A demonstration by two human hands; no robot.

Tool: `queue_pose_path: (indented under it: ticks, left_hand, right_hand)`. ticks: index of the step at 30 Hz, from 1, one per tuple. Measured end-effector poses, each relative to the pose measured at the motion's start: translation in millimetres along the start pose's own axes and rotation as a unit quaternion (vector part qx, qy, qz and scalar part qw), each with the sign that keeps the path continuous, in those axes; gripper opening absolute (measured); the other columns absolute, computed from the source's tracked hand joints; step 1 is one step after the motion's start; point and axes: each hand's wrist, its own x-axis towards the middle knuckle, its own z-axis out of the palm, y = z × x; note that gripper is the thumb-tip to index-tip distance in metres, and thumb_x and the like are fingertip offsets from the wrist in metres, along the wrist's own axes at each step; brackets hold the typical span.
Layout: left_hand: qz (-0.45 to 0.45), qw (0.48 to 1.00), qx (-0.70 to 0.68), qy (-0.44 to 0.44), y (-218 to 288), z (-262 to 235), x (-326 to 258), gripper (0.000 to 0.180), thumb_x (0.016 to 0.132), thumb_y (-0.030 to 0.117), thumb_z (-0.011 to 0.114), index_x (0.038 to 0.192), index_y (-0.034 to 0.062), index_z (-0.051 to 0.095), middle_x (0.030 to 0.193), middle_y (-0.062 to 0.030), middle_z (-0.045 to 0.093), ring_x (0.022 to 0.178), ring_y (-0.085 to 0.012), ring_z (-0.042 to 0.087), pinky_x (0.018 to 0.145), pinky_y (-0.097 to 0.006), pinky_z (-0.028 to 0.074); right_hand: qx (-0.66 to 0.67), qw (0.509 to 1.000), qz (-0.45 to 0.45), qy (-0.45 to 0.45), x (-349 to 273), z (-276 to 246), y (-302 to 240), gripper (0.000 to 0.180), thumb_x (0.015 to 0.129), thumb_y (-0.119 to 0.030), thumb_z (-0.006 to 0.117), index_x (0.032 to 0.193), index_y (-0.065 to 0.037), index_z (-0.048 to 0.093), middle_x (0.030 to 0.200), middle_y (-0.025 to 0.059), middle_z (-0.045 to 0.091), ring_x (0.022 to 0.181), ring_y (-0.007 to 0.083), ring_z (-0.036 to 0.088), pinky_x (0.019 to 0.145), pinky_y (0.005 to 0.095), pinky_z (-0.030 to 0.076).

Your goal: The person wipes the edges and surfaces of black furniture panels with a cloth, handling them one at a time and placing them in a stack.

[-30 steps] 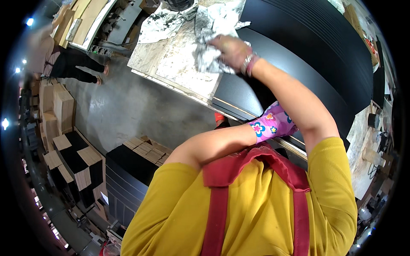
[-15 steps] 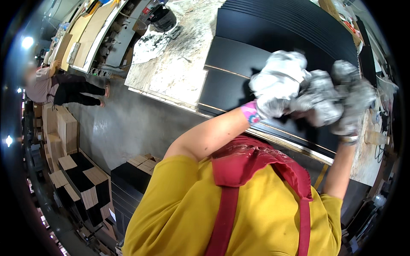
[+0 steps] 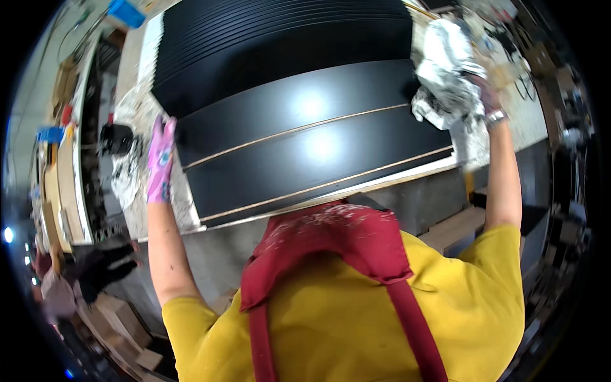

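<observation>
Both hands are spread wide apart at opposite ends of the work in the head view. The left hand [image 3: 160, 159], in a pink patterned glove, is laid flat with fingers extended against the left edge of the stacked black panels [image 3: 305, 127], gripping nothing; it appears to be placed there to steady the stack or keep its edge in line. The right hand [image 3: 482, 102] is closed around a crumpled white-grey cloth [image 3: 445, 76], which is pressed at the right end of the topmost panels, just where the black surface meets the pale speckled tabletop [image 3: 503, 137]; the bunching of the cloth suggests it is held as a wad so that a broad face can be put to the panel. The panels are laid in overlapping steps, their thin light-coloured edges showing as lines across the stack (glare from an overhead light is seen on two of them), which leaves each face partly exposed. A red apron [image 3: 331, 248] over a yellow shirt fills the lower picture. Another person [image 3: 83, 274] in dark sleeves is seen at the far lower left, well apart from the stack.
</observation>
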Motion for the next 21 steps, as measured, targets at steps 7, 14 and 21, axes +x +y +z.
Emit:
queue_pose_path:
  ticks: [7, 14, 21]
  left_hand:
    - [-0.091, 0.967, -0.237, -0.011, -28.1, 26.0, -9.0, 0.073, 0.095, 0.046, 0.055, 0.148, 0.0005, 0.032, 0.15, -0.0161, 0.037, 0.138, -0.0273, 0.035, 0.113, -0.035, 0.025]
    - [0.181, 0.912, -0.359, 0.079, -81.0, 46.2, -6.6, 0.063, 0.096, 0.043, 0.051, 0.142, 0.0012, 0.041, 0.155, -0.0141, 0.027, 0.145, -0.0218, 0.02, 0.118, -0.039, 0.012]
    - [0.025, 0.869, -0.469, 0.155, 0.7, 30.4, 37.8, 0.043, 0.092, 0.017, 0.063, 0.133, 0.0067, 0.053, 0.123, -0.0056, 0.058, 0.105, -0.0142, 0.054, 0.093, -0.028, 0.043]
  right_hand:
    - [-0.241, 0.957, 0.13, -0.094, 62.4, 120.9, -32.2, 0.03, 0.094, -0.02, 0.053, 0.109, 0.0, 0.07, 0.12, 0.013, 0.064, 0.11, 0.0237, 0.06, 0.099, 0.0307, 0.043]
    - [0.133, 0.985, 0.101, 0.044, 36.7, 72.9, 63.4, 0.032, 0.092, -0.015, 0.052, 0.117, 0.005, 0.058, 0.119, 0.0188, 0.061, 0.114, 0.0293, 0.057, 0.103, 0.038, 0.043]
    - [0.219, 0.952, -0.018, 0.212, 74.9, 97.7, 42.3, 0.038, 0.088, -0.008, 0.056, 0.124, 0.004, 0.054, 0.121, 0.0154, 0.06, 0.117, 0.0261, 0.055, 0.106, 0.0355, 0.039]
